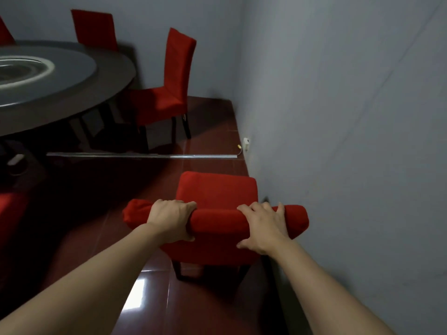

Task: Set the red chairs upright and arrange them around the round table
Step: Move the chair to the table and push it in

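A red chair stands upright on its dark legs on the glossy dark-red tiled floor, close beside the grey wall on the right, its seat pointing away from the camera toward the far end of the room. The left hand grips the padded top edge of the chair's backrest, fingers curled over the front and thumb below; the right hand holds the same top edge further right, fingers draped over it and thumb behind, so both hands are closed round the backrest. The round tabletop, dark with a grey glass turntable lying on it, sits at the upper left, well apart from the held chair. A second red chair stands upright, tucked near the tabletop's right edge, and a third red chair stands behind the tabletop against the far wall; a sliver of another red backrest shows at the left border. A pale metal strip runs across the floor between the held chair and the tabletop, ending by a small white wall socket.
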`<state>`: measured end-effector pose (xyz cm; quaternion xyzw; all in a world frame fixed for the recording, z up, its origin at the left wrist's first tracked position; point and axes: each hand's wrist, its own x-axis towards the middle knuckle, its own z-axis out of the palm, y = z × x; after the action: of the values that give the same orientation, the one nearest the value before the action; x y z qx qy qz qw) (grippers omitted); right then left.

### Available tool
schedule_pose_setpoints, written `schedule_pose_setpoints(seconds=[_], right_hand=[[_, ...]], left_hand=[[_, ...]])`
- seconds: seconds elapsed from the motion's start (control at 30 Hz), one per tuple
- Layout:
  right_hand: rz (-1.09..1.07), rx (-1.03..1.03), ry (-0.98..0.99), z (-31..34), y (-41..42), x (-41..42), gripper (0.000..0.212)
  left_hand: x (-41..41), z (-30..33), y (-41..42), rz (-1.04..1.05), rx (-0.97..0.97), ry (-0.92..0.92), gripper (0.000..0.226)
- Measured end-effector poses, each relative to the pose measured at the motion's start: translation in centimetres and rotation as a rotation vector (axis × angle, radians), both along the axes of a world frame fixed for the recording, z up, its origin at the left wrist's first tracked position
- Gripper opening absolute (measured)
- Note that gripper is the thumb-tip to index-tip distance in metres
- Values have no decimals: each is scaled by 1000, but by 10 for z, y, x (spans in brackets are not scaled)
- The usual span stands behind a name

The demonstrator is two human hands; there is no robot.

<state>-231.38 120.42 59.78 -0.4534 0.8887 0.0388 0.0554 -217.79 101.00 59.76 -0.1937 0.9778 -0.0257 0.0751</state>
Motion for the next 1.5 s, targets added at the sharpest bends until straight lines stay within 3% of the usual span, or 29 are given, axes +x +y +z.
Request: schedule_pose_setpoints(seconds=[0.2,0.47,0.7,1.07,1.5], right_hand=[[13,-4,41,-2,-4,-8,83],[70,-22,76,-8,-2,-1,55],[194,-97,78,-10,5,0,47],[346,-73,93,0,-20,-24,45],[570,-85,191,11,-114,-67,48]], left_hand=[[9,-11,1,44,-66,131,61],[21,-13,18,82,-120,141,50],[28,-10,35,152,-115,151,50],[30,-17,46,345,-170,157,53],[13,-17,15,619,-149,176,51]])
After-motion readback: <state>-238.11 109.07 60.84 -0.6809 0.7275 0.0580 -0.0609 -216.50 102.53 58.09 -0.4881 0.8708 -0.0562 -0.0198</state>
